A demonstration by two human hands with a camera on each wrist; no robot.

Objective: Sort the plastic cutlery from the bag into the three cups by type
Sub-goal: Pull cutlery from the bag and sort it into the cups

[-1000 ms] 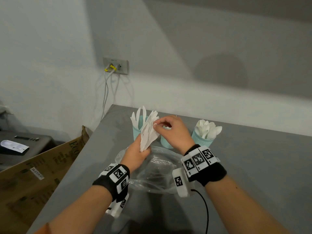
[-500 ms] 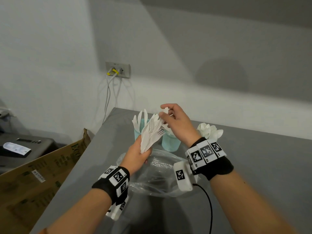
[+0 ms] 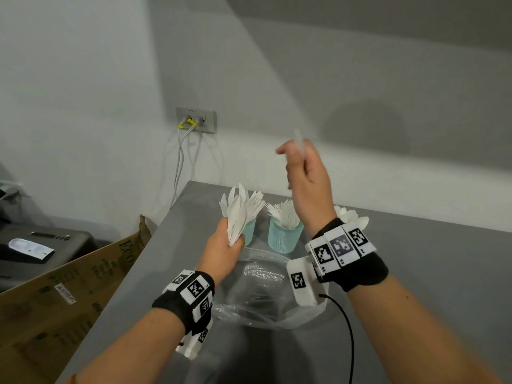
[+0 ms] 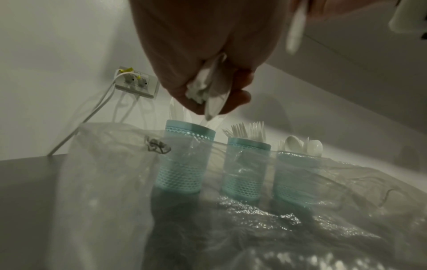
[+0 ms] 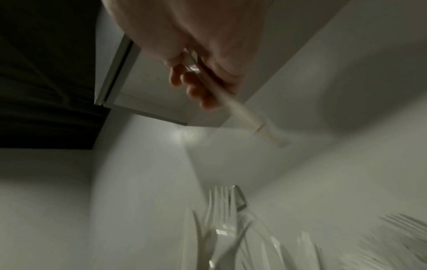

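Note:
My left hand (image 3: 234, 242) grips a bundle of white plastic cutlery (image 3: 239, 217) upright in front of the left teal cup (image 4: 184, 159), which holds knives. The handle ends of the bundle (image 4: 208, 91) poke out below the left hand (image 4: 208, 85). My right hand (image 3: 293, 159) is raised high above the cups and pinches a single white piece (image 3: 299, 142), too blurred to tell its type. That single piece (image 5: 245, 115) sticks out past the fingers (image 5: 196, 87). The middle cup (image 3: 284, 236) holds forks. Spoons (image 3: 350, 214) show behind my right wrist, and their cup (image 4: 295, 175) stands at the right.
A clear plastic bag (image 3: 266, 289) lies crumpled on the grey table (image 3: 429, 273) in front of the cups. A cardboard box (image 3: 69, 286) stands off the table's left edge. A wall socket (image 3: 196, 120) with cables is behind the table.
My right hand drew one piece out of the bundle and lifted it up and to the right, above the cups. The left hand kept holding the bundle in place.

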